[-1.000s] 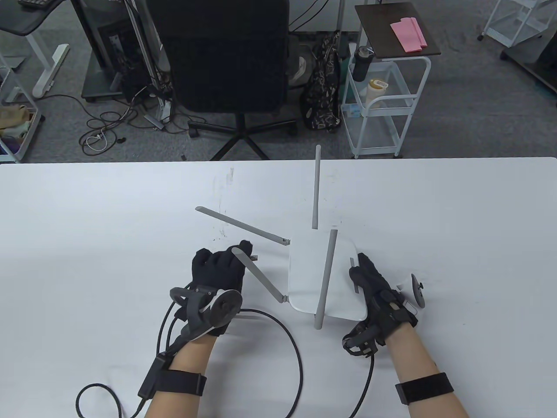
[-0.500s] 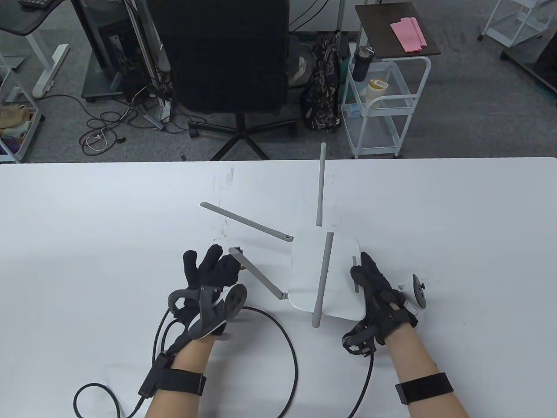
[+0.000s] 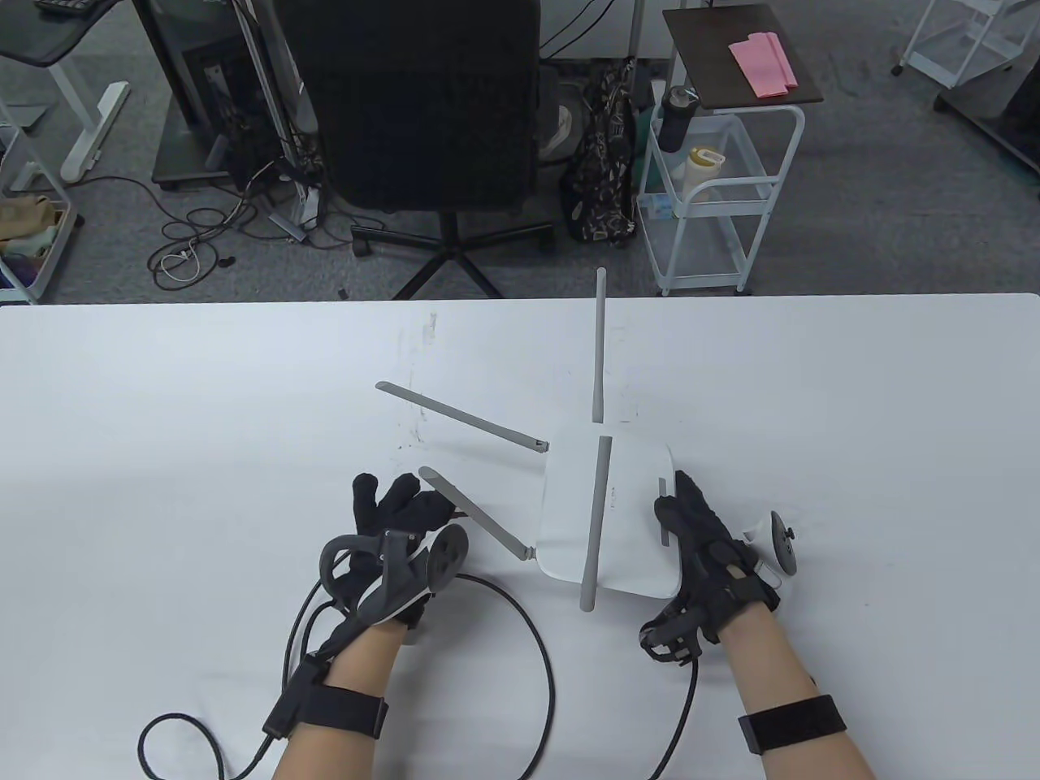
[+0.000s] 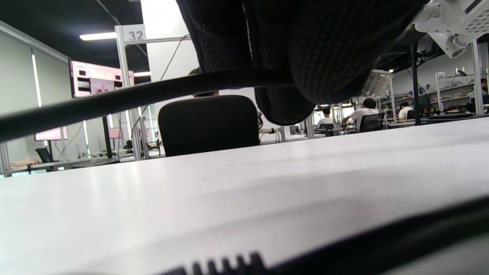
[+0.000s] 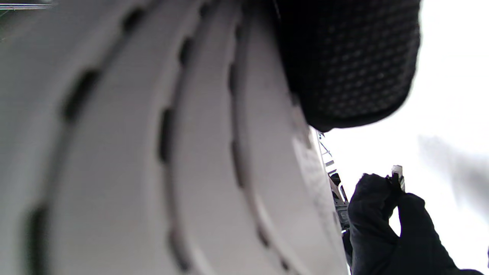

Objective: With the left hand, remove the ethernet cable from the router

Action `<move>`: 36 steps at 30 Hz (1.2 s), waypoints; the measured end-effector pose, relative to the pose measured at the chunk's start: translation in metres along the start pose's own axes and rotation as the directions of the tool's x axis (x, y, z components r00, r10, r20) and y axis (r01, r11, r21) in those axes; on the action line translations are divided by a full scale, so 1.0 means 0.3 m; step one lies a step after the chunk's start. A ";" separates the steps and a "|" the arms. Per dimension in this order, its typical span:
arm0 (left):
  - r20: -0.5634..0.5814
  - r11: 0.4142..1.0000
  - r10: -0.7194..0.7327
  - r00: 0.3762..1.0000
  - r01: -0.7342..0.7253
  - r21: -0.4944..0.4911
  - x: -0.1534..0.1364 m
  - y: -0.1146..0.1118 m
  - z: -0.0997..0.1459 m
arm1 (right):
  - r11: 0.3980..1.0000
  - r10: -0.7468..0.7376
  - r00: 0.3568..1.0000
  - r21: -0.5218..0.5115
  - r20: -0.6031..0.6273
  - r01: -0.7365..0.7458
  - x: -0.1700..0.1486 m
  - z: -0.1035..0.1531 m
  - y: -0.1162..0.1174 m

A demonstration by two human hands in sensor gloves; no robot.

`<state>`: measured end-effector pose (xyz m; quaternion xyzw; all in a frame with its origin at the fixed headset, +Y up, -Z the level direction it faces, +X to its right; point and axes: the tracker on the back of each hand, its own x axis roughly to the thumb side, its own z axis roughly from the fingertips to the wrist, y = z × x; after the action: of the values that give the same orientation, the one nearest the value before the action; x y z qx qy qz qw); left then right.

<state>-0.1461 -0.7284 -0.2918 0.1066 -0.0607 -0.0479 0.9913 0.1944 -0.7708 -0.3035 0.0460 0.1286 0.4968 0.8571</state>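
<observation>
The white router (image 3: 630, 504) with several grey antennas lies near the table's middle. My right hand (image 3: 681, 508) grips its right edge, and a fingertip (image 5: 347, 68) presses on the vented underside (image 5: 153, 152). My left hand (image 3: 422, 508) is left of the router, under one antenna (image 3: 475, 524), clear of the router's body. It pinches the black ethernet cable (image 3: 546, 650) at its clear plug (image 5: 397, 170); the plug is out of the router. The cable loops over the table towards the front edge. In the left wrist view it (image 4: 133, 95) runs under my fingers (image 4: 305, 49).
The white table (image 3: 162, 406) stretches far to the left and right. Black glove leads (image 3: 175, 731) lie by my left forearm. Beyond the far edge stand a black office chair (image 3: 422, 106) and a white cart (image 3: 715, 203).
My left hand has drawn back from the router towards the front left with the plug in its fingers and has turned. The router and its antennas shifted slightly. My right hand stays put.
</observation>
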 end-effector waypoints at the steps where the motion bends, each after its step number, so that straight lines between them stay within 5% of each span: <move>1: 0.002 1.000 0.002 1.000 -0.002 -0.016 0.000 -0.003 0.000 | 1.000 0.006 1.000 -0.002 0.000 -0.006 0.000 0.000 -0.001; 6: 0.018 0.998 0.038 0.999 -0.037 -0.052 0.001 -0.013 0.000 | 1.000 0.019 1.000 -0.006 0.002 -0.019 0.001 0.000 -0.004; 22: -0.018 0.988 0.136 0.991 -0.134 0.079 -0.056 0.021 0.030 | 0.987 0.130 0.991 -0.094 -0.025 -0.132 0.032 0.016 -0.035; 36: -0.020 0.987 0.151 0.988 -0.150 0.050 -0.069 0.010 0.034 | 0.957 0.240 0.968 -0.150 -0.079 -0.249 0.033 0.024 -0.045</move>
<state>-0.1676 -0.7254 -0.2837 0.1262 -0.0578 0.0299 0.9899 0.2122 -0.7687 -0.3012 -0.0216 0.1077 0.6088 0.7857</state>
